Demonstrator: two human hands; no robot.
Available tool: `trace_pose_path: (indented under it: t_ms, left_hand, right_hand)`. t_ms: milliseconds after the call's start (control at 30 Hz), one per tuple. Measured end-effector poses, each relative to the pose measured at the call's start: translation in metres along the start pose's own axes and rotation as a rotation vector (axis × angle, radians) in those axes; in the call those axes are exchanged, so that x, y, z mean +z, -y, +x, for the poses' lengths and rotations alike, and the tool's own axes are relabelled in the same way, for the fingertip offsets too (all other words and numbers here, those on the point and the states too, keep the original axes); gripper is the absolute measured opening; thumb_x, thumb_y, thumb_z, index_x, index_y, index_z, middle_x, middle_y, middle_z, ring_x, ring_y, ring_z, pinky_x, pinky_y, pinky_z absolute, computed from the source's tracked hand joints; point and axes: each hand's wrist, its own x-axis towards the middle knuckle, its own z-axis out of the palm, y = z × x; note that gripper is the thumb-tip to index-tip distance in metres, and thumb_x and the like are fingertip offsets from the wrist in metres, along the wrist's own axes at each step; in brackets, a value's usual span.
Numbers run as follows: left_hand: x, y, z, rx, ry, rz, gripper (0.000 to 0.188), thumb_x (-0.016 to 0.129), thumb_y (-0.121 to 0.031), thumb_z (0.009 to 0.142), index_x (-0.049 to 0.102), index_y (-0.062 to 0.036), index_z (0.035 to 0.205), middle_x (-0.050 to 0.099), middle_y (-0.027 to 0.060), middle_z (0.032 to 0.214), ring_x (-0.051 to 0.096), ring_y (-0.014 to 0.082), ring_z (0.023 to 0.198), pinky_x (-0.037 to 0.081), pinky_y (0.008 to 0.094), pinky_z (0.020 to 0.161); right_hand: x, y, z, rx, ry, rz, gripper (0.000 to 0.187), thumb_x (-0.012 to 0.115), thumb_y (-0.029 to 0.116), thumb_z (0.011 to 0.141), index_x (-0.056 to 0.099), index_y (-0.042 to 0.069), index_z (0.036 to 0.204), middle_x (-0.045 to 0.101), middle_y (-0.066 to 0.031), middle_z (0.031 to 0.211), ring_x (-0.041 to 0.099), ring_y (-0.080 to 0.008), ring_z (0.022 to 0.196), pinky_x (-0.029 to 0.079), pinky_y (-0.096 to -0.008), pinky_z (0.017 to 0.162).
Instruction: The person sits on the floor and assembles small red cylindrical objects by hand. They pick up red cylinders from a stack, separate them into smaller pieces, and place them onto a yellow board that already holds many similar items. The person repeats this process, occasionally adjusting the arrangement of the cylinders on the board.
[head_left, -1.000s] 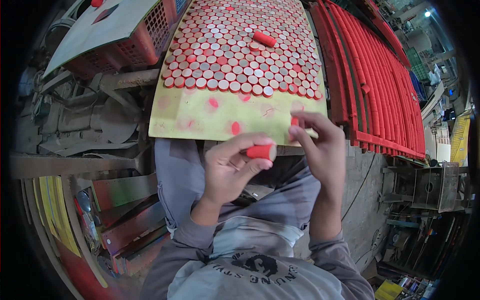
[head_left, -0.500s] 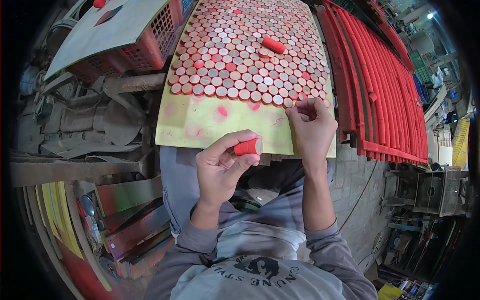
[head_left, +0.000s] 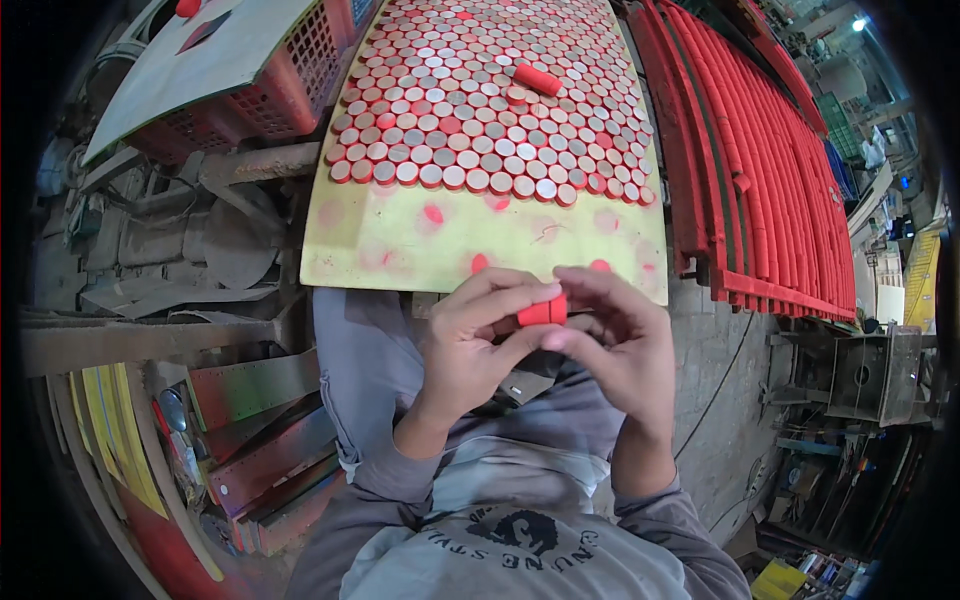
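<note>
Above my lap, just off the board's near edge, my left hand (head_left: 465, 345) is closed round a short stack of red-edged discs (head_left: 534, 313). Against the right end of that stack, the thumb and fingers of my right hand (head_left: 630, 350) pinch what looks like one more red-edged disc (head_left: 558, 307), mostly hidden by the fingertips. Beyond both hands, many round discs (head_left: 470, 160) with pale faces and red rims lie packed in rows on a yellow board (head_left: 360, 240). A red cylinder (head_left: 538, 79) rests on its side on top of them.
To the right stands a red rack (head_left: 720, 240) filled with long red rods (head_left: 775, 180). A red plastic crate (head_left: 290, 85) with a pale sheet (head_left: 225, 60) on it is at the far left. Metal framing (head_left: 150, 345) and coloured plates (head_left: 260, 400) lie left of my legs.
My right hand has come back from the near edge of the disc rows to meet the stack. My left hand has shifted slightly right, turning the stack's end toward the right hand.
</note>
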Motion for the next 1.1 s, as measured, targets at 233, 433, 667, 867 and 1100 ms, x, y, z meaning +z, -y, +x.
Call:
trace_pose_path:
  t_ms: [233, 433, 667, 867, 1100]
  left_hand:
    - [0.005, -0.016, -0.002, -0.048, 0.107, 0.121, 0.034, 0.075, 0.009, 0.083, 0.070, 0.0056, 0.116, 0.065, 0.0131, 0.115, 0.069, 0.0185, 0.097, 0.059, 0.0263, 0.083]
    - [0.005, -0.012, -0.002, -0.001, 0.083, 0.088, 0.038, 0.082, 0.002, 0.076, 0.071, 0.0028, 0.113, 0.069, 0.0123, 0.108, 0.072, 0.0191, 0.089, 0.062, 0.0277, 0.078]
    - [0.005, -0.013, -0.003, 0.076, 0.047, 0.179, 0.037, 0.086, -0.002, 0.072, 0.076, -0.0017, 0.107, 0.072, 0.0099, 0.095, 0.072, 0.0164, 0.079, 0.059, 0.0268, 0.069]
    - [0.000, -0.012, -0.003, 0.107, 0.052, 0.182, 0.035, 0.086, 0.000, 0.071, 0.077, -0.0012, 0.105, 0.073, 0.0105, 0.089, 0.072, 0.0164, 0.076, 0.056, 0.0259, 0.067]
    - [0.000, -0.016, -0.004, -0.101, 0.087, -0.165, 0.029, 0.078, 0.008, 0.080, 0.073, 0.0046, 0.109, 0.072, 0.0138, 0.098, 0.071, 0.0171, 0.082, 0.061, 0.0294, 0.079]
  right_hand:
    - [-0.017, -0.004, -0.012, 0.018, 0.025, 0.015, 0.035, 0.077, -0.007, 0.083, 0.067, -0.008, 0.116, 0.068, -0.0088, 0.101, 0.067, -0.0118, 0.090, 0.057, -0.0253, 0.083]
    - [-0.020, 0.005, -0.015, -0.126, 0.053, -0.189, 0.030, 0.076, -0.005, 0.084, 0.068, -0.007, 0.113, 0.069, -0.0093, 0.100, 0.068, -0.0128, 0.090, 0.057, -0.0260, 0.080]
    - [-0.021, 0.005, -0.016, -0.091, 0.095, -0.207, 0.029, 0.074, -0.005, 0.085, 0.067, -0.008, 0.113, 0.069, -0.0119, 0.103, 0.069, -0.0131, 0.092, 0.057, -0.0263, 0.080]
    - [-0.016, 0.014, -0.019, 0.026, 0.090, -0.262, 0.023, 0.071, -0.003, 0.088, 0.068, -0.008, 0.110, 0.073, -0.0116, 0.096, 0.070, -0.0116, 0.087, 0.055, -0.0247, 0.079]
    - [-0.024, 0.019, -0.016, 0.024, 0.144, -0.167, 0.023, 0.072, 0.000, 0.089, 0.069, -0.008, 0.110, 0.073, -0.0083, 0.093, 0.065, -0.0084, 0.080, 0.054, -0.0225, 0.072]
